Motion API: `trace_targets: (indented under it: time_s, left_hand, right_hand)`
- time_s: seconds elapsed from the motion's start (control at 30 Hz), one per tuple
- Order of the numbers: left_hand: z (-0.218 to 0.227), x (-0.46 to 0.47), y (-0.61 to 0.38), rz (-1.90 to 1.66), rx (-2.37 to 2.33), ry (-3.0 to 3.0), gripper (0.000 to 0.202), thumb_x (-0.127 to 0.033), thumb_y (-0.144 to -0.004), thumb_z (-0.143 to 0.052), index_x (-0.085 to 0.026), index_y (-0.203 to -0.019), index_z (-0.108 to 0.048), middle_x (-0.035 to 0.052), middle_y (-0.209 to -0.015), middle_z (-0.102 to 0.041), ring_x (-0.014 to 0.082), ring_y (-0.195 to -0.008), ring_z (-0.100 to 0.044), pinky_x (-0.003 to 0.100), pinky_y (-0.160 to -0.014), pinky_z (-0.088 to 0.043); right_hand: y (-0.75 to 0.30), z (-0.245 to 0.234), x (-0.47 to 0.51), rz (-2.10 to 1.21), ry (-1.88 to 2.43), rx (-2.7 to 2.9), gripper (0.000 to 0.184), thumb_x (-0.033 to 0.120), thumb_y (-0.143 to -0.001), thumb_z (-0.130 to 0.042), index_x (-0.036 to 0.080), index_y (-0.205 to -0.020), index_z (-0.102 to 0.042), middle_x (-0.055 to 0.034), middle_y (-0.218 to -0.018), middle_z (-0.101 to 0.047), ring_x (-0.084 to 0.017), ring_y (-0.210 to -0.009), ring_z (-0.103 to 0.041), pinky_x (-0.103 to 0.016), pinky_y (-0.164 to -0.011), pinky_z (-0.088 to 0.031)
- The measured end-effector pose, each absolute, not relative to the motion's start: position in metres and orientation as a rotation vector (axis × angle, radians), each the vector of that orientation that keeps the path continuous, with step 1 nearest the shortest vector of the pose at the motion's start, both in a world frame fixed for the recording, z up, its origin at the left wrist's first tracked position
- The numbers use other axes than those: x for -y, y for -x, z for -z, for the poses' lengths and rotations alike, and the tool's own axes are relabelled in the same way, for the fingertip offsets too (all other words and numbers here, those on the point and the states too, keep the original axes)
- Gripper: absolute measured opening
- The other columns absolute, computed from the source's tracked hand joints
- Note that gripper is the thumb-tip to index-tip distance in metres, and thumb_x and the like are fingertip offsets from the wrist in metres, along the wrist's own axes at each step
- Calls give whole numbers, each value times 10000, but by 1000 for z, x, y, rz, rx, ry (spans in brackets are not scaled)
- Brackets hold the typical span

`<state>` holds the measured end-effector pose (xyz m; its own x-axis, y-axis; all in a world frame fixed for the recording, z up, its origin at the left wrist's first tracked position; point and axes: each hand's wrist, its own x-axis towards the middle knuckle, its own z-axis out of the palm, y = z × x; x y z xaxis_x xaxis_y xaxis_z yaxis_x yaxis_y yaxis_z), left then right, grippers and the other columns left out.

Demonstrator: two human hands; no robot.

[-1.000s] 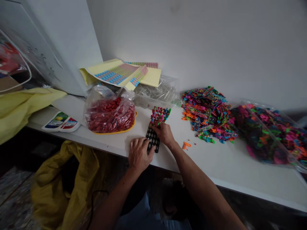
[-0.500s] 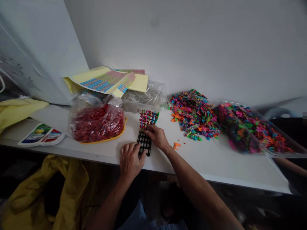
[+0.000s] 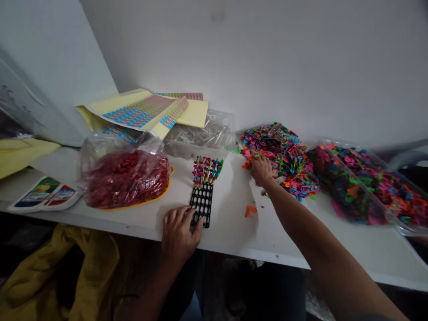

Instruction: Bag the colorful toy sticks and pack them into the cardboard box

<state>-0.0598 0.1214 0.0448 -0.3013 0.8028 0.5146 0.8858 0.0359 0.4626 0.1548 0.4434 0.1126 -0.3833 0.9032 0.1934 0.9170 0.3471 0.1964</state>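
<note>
A black grid tray lies on the white table, its far rows filled with small coloured toy pieces. My left hand rests at the tray's near left corner, thumb pressed on its edge, fingers curled. My right hand reaches to the right into the loose heap of bright toy skateboards. Its fingers are bent down into the heap, and what they hold is hidden.
A clear bag of red parts sits left of the tray. Yellow sticker sheets lie over clear bags at the back. A large bag of coloured pieces is at the right. An orange piece lies loose. Yellow cloth hangs below.
My right hand left the coloured pieces on the grid tray and moved right to the heap of toy skateboards. My left hand stayed on the tray's near corner.
</note>
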Motion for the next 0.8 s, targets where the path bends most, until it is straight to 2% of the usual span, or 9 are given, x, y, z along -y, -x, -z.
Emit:
trace_targets:
  time_s: [0.17, 0.33, 0.4, 0.47, 0.53, 0.6, 0.67, 0.8]
  left_hand:
    - [-41, -122, 63, 1234, 2089, 1770, 235, -331, -872, -691, -188, -1058, -689, 105, -1102, -707, 321, -1064, -586, 505, -987, -407]
    - [-64, -110, 52, 1858, 1903, 1603, 157, -224, -853, -696, -218, -1010, -695, 79, -1003, -714, 257, -981, -638, 433, -969, -451]
    - [-80, -110, 37, 2177, 2045, 1465, 139, -279, -881, -672, -213, -1001, -693, 73, -972, -705, 227, -921, -652, 369, -877, -501]
    - [-91, -118, 19, 2485, 2313, 1399, 224, -395, -888, -662, -198, -991, -684, 66, -916, -702, 198, -810, -661, 306, -723, -530]
    - [-93, -132, 2, 2766, 2559, 1401, 367, -522, -845, -674, -171, -956, -667, 66, -846, -695, 174, -657, -642, 262, -545, -498]
    - [-88, -145, -11, 2914, 2654, 1456, 450, -591, -818, -669, -152, -917, -648, 76, -827, -693, 160, -587, -623, 250, -481, -475]
    - [-79, -151, -18, 2923, 2616, 1523, 456, -596, -834, -648, -145, -903, -643, 83, -829, -693, 171, -648, -653, 266, -553, -522]
    - [-66, -149, -20, 2778, 2370, 1705, 380, -517, -855, -667, -154, -965, -667, 95, -928, -711, 204, -903, -688, 312, -830, -547]
  right_hand:
    - [-169, -118, -436, 466, 1628, 2499, 298, 180, -973, -448, 155, -1125, -703, -148, -1165, -666, -293, -1145, -502, -379, -950, -342]
    - [-191, -128, -381, 447, 1085, 2427, 276, 262, -1015, -466, 190, -1127, -708, -101, -1114, -696, -259, -1059, -532, -371, -922, -348]
    - [-195, -127, -358, 452, 945, 2402, 248, 250, -1016, -483, 207, -1103, -712, -83, -1109, -703, -248, -1044, -537, -372, -911, -350]
    - [-195, -122, -343, 470, 912, 2379, 231, 234, -1015, -491, 207, -1059, -716, -76, -1064, -712, -241, -997, -543, -372, -888, -360]
    - [-195, -119, -335, 473, 931, 2361, 221, 218, -1010, -498, 199, -1013, -718, -76, -1001, -715, -237, -942, -546, -370, -865, -374]
    - [-195, -117, -330, 447, 957, 2321, 206, 213, -1004, -513, 200, -987, -717, -74, -973, -714, -235, -927, -551, -371, -857, -385]
    - [-197, -118, -322, 393, 949, 2235, 178, 213, -998, -535, 209, -995, -712, -66, -988, -714, -229, -938, -564, -375, -867, -401]
    - [-207, -120, -285, 253, 874, 2054, 121, 195, -977, -584, 227, -997, -699, -50, -990, -709, -208, -914, -597, -380, -859, -452]
